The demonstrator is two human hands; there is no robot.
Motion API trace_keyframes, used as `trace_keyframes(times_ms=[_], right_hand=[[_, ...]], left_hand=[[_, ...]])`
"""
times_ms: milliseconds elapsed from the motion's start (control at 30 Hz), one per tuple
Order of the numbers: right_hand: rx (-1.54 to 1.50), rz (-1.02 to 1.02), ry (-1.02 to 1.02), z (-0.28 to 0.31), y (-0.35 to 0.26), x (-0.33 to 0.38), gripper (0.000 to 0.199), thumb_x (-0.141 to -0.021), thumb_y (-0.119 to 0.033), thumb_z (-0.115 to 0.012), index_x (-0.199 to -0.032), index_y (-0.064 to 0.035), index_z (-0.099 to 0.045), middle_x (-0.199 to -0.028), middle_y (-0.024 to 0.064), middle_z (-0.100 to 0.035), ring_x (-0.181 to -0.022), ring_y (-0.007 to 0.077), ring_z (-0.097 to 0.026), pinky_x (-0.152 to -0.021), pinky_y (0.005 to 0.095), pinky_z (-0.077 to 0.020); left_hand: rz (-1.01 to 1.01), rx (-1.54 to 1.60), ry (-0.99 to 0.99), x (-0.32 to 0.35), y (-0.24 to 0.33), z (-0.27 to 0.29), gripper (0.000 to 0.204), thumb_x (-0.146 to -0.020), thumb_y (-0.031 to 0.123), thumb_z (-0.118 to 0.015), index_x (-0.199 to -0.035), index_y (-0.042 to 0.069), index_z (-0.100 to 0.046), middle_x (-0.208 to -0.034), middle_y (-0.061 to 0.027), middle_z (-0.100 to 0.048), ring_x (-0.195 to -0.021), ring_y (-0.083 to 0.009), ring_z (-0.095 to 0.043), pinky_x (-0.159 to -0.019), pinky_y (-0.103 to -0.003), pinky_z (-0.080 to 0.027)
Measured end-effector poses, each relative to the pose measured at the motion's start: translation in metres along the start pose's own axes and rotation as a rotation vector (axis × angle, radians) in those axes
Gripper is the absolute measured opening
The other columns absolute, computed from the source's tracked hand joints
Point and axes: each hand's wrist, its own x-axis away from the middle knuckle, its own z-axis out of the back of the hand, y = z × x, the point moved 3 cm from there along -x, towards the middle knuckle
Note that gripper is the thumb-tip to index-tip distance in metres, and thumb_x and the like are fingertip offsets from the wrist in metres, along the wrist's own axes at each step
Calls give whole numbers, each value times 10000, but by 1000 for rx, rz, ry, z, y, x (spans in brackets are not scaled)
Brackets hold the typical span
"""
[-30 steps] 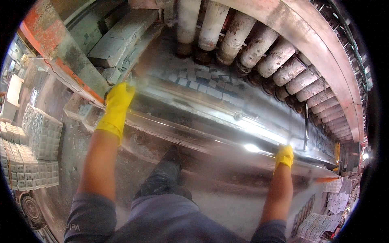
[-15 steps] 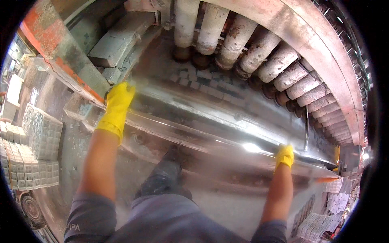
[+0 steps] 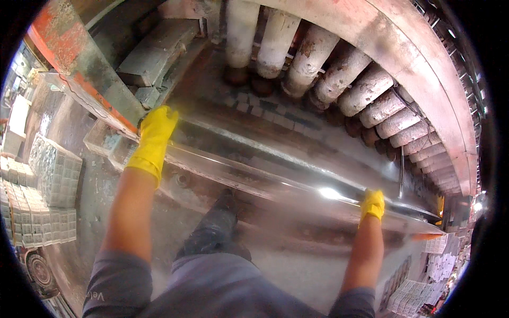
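Observation:
My left hand (image 3: 155, 135), in a yellow rubber glove, is curled over the wet front rail (image 3: 238, 163) of a long machine, beside its orange-and-grey frame post (image 3: 98, 87). Far to the right, my right hand (image 3: 373, 204), gloved alike, is closed in a fist over the same rail. My gloves hide what lies under the fingers. Behind the rail runs a wet, dark bed (image 3: 323, 140) with rows of small pale stone blocks (image 3: 273, 117), blurred by spray or mist. A row of thick, crusted cylinders (image 3: 310, 53) stands over the bed.
A curved pale beam (image 3: 403, 50) spans above the cylinders. A thin upright rod (image 3: 401, 172) stands near my right hand. Rectangular blocks (image 3: 159, 50) sit beyond my left hand. Stacked white crates (image 3: 55, 169) and a wheel (image 3: 40, 270) are at the left, with more crates (image 3: 411, 297) at lower right.
Both hands stay in place on the rail. The pale blocks on the bed look shifted slightly left, and the bright glare along the bed has dimmed.

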Motion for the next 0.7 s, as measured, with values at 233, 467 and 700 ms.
trace_keyframes(times_ms=[233,467,700], right_hand=[[35,47,14,-25,8,-59,535,-942,-465,-618,-1220,-12,-676,-1290,258,-661,-1228,437,-609,-977,497,-499],[140,191,-80,11,-46,-53,527,-918,-443,-646,-1218,-11,-676,-1302,251,-660,-1227,443,-611,-987,503,-495],[-28,-5,-90,-28,-3,-127,552,-904,-428,-597,-1250,-2,-656,-1362,262,-620,-1262,464,-583,-1012,508,-480]], left_hand=[[0,-27,-2,-24,13,-6,508,-944,516,-571,-1244,123,-689,-1310,-134,-681,-1227,-358,-622,-1029,-480,-477],[-12,-8,88,-36,26,-1,451,-930,464,-632,-1161,86,-715,-1190,-148,-716,-1128,-359,-660,-964,-467,-507],[13,8,-7,-57,51,-3,531,-953,517,-525,-1224,89,-684,-1330,-185,-651,-1245,-399,-598,-1053,-525,-457]])
